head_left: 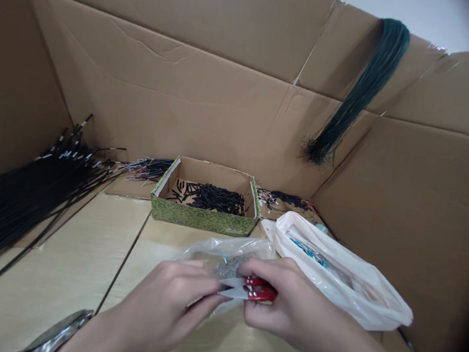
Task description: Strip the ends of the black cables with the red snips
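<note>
My right hand (278,294) is closed round a pair of red-handled thread snips (261,293), their bright blades pointing left and a little apart. My left hand (180,297) is pinched, thumb against fingers, right at the blade tips. What those fingers hold, if anything, is too small or hidden to make out. Just beyond both hands lies a clear plastic bag (232,249) with small greyish pieces inside. A white plastic bag (345,276) stands open at the right, with blue-and-white items in it.
A green patterned box (204,219) with short black tubes (219,198) sits at the back. Long black cables (25,191) fill the left side. Dark green strands (364,95) hang over the cardboard wall (212,77). Small wire bundles (153,168) lie against the back.
</note>
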`<action>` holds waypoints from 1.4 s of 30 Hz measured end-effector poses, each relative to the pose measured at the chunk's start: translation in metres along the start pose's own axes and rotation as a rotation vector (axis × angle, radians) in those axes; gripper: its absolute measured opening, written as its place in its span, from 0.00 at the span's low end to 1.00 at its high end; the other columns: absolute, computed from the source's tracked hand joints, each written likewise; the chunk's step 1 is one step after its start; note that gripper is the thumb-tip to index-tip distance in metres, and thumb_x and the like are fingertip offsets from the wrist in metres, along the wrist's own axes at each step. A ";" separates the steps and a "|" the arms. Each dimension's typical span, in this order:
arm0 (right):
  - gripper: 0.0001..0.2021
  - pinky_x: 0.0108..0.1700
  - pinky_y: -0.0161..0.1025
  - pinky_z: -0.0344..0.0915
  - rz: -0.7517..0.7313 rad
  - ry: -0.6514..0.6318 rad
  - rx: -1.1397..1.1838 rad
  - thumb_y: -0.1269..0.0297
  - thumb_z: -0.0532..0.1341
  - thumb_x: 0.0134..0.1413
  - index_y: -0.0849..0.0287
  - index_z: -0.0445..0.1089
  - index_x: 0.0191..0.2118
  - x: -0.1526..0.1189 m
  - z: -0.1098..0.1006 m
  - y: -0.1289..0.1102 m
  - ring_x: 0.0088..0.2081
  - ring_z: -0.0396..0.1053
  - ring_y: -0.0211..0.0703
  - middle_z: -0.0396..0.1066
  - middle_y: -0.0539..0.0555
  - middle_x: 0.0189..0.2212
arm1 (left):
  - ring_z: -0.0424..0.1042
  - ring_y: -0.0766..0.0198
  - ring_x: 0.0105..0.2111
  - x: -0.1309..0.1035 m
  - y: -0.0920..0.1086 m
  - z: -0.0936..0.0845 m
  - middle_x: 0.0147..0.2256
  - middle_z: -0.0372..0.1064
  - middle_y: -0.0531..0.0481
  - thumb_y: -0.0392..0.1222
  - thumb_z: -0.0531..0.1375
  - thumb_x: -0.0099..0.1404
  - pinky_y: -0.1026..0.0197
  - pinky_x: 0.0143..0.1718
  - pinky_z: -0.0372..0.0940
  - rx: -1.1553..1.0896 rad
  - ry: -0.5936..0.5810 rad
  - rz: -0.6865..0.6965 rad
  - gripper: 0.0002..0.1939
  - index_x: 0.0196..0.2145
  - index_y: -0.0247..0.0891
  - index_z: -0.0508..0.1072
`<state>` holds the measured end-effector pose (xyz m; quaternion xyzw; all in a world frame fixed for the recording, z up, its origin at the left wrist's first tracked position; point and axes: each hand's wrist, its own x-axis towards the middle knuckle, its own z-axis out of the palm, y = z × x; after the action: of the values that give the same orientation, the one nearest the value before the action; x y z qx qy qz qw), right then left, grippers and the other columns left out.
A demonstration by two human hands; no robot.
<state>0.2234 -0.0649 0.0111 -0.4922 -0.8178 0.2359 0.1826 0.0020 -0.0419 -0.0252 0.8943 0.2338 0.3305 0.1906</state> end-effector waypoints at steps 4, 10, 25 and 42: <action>0.06 0.29 0.33 0.51 0.194 -0.057 0.419 0.76 0.59 0.46 0.57 0.65 0.26 0.005 0.007 0.004 0.27 0.55 0.35 0.57 0.43 0.23 | 0.68 0.62 0.26 -0.002 -0.005 0.009 0.27 0.71 0.53 0.37 0.53 0.75 0.60 0.27 0.60 0.172 0.062 0.121 0.12 0.37 0.36 0.75; 0.10 0.27 0.35 0.50 0.197 -0.056 0.683 0.64 0.59 0.60 0.58 0.73 0.29 0.001 0.011 0.012 0.25 0.53 0.35 0.58 0.44 0.22 | 0.69 0.60 0.25 -0.003 -0.006 0.007 0.25 0.70 0.52 0.33 0.54 0.73 0.59 0.26 0.62 0.262 0.072 0.183 0.10 0.44 0.35 0.75; 0.10 0.21 0.31 0.53 0.023 0.353 1.039 0.57 0.65 0.60 0.58 0.76 0.37 -0.017 0.057 0.022 0.19 0.55 0.33 0.61 0.44 0.18 | 0.68 0.65 0.25 0.003 0.000 -0.002 0.27 0.73 0.53 0.30 0.56 0.72 0.63 0.27 0.62 -0.105 0.120 0.073 0.09 0.39 0.37 0.76; 0.06 0.18 0.34 0.60 0.010 1.413 0.394 0.70 0.72 0.46 0.55 0.75 0.26 0.011 0.114 -0.018 0.17 0.64 0.38 0.71 0.48 0.18 | 0.71 0.63 0.25 0.001 0.004 -0.003 0.32 0.78 0.51 0.29 0.58 0.70 0.61 0.25 0.66 0.011 0.253 0.140 0.10 0.45 0.38 0.76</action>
<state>0.1447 -0.0864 -0.0719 -0.4886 -0.4450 0.0057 0.7504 0.0014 -0.0443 -0.0206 0.8608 0.1947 0.4517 0.1310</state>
